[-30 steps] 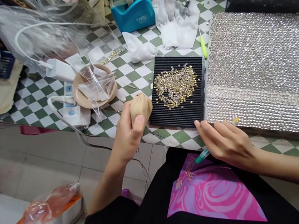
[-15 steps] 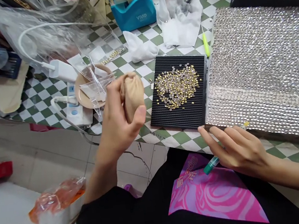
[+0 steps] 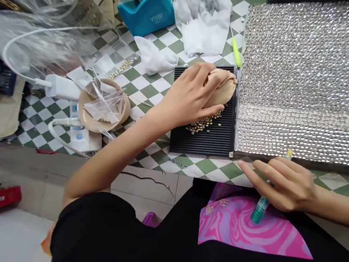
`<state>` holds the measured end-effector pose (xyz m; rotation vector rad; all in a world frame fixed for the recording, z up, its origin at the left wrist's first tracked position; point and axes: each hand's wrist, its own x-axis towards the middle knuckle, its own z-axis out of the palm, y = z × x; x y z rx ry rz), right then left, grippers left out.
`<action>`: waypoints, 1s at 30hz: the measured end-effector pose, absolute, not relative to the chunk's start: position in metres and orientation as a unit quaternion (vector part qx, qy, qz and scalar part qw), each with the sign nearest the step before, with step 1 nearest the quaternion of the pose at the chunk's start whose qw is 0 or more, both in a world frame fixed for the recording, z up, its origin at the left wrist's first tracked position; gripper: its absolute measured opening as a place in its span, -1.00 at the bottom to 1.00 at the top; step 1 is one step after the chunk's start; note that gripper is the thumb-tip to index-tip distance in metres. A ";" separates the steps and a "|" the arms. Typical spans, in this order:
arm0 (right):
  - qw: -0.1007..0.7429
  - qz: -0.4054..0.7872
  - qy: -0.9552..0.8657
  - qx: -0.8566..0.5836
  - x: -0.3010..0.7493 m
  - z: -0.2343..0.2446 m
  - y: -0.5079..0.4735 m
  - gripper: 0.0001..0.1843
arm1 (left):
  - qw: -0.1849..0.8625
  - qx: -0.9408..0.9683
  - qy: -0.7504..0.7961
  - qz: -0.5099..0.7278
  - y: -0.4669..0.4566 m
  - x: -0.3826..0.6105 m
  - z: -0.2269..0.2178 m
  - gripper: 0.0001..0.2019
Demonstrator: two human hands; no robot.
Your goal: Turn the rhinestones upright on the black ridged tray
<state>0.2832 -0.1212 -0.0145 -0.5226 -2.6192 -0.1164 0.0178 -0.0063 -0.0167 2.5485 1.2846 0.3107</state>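
The left hand [image 3: 193, 94] clasps a soft-looking pouch [image 3: 223, 93], best cupped mid-body, at eleven o'clock from the right hand [image 3: 289, 186] gripping a pen [image 3: 259, 210].

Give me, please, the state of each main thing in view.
Black tray: lying flat, partly covered
Loose stones: scattered on the tray, partly hidden
Beige bundle: bunched, over the tray
Left hand: holding the bundle
Pen: slanted
Right hand: holding the pen
Studded panel: covered in shiny rows
Bowl: holding plastic scraps
White tissues: crumpled
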 end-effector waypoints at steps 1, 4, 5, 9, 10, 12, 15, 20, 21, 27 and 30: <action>0.234 -0.037 -0.952 -0.192 0.283 -0.015 -0.121 -0.71 | 0.120 0.885 0.439 0.097 -0.007 0.018 -0.018 -0.40; 0.231 -0.022 -0.954 -0.192 0.283 -0.017 -0.120 -0.70 | 0.093 0.894 0.430 0.078 -0.010 0.019 -0.021 -0.41; 0.230 -0.017 -0.954 -0.191 0.283 -0.017 -0.120 -0.70 | 0.088 0.895 0.431 0.077 -0.011 0.018 -0.021 -0.41; 0.233 -0.002 -0.954 -0.187 0.284 -0.017 -0.122 -0.69 | 0.080 0.895 0.433 0.071 -0.016 0.018 -0.021 -0.41; 0.232 0.000 -0.955 -0.187 0.284 -0.017 -0.122 -0.69 | 0.078 0.894 0.435 0.070 -0.017 0.018 -0.021 -0.40; 0.228 0.002 -0.955 -0.189 0.284 -0.017 -0.122 -0.70 | 0.076 0.894 0.437 0.069 -0.020 0.018 -0.021 -0.40; 0.226 0.005 -0.955 -0.190 0.283 -0.018 -0.121 -0.71 | 0.072 0.895 0.436 0.060 -0.025 0.018 -0.020 -0.40; 0.225 0.009 -0.956 -0.189 0.283 -0.019 -0.122 -0.72 | 0.076 0.899 0.429 0.037 -0.031 0.018 -0.017 -0.39; 0.224 0.008 -0.956 -0.189 0.283 -0.020 -0.123 -0.71 | 0.077 0.900 0.428 0.035 -0.033 0.018 -0.017 -0.39; 0.218 -0.003 -0.959 -0.183 0.283 -0.020 -0.122 -0.74 | 0.072 0.914 0.397 0.040 -0.044 0.015 -0.016 -0.38; 0.221 -0.003 -0.959 -0.180 0.282 -0.020 -0.122 -0.75 | 0.077 0.915 0.394 0.047 -0.048 0.012 -0.014 -0.36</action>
